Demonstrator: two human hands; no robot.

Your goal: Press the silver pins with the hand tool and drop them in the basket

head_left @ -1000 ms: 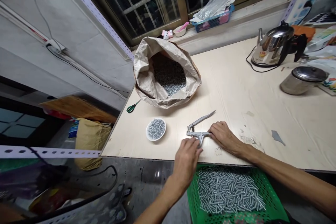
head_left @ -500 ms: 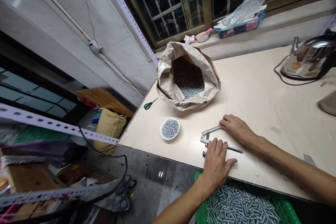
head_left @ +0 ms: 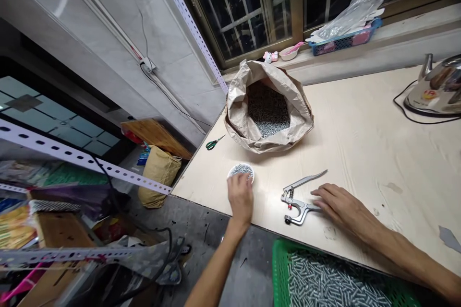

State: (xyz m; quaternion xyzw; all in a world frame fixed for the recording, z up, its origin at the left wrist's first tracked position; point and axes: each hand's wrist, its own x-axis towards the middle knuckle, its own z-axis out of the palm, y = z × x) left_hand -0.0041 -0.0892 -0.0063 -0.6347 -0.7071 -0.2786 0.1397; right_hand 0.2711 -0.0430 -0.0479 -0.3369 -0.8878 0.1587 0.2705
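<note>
My left hand (head_left: 240, 195) reaches over a small white dish of metal screws (head_left: 240, 172) near the table's front left edge; its fingertips curl down into the dish and hide part of it. Whether they pinch a screw is hidden. My right hand (head_left: 338, 203) lies on the table with its fingers resting on the lower handle of metal hand pliers (head_left: 299, 196), which lie flat with their handles spread apart. A brown paper sack (head_left: 268, 108) full of screws stands open behind the dish.
A green plastic crate of screws (head_left: 324, 280) sits below the table's (head_left: 360, 144) front edge. Green-handled scissors (head_left: 215, 142) lie by the left edge. A steel kettle (head_left: 437, 87) with a black cord stands far right. Perforated rails and clutter fill the left floor.
My left hand left the pliers and moved left to the white dish. My right hand shifted from the upper handle to the lower one. The view panned left.
</note>
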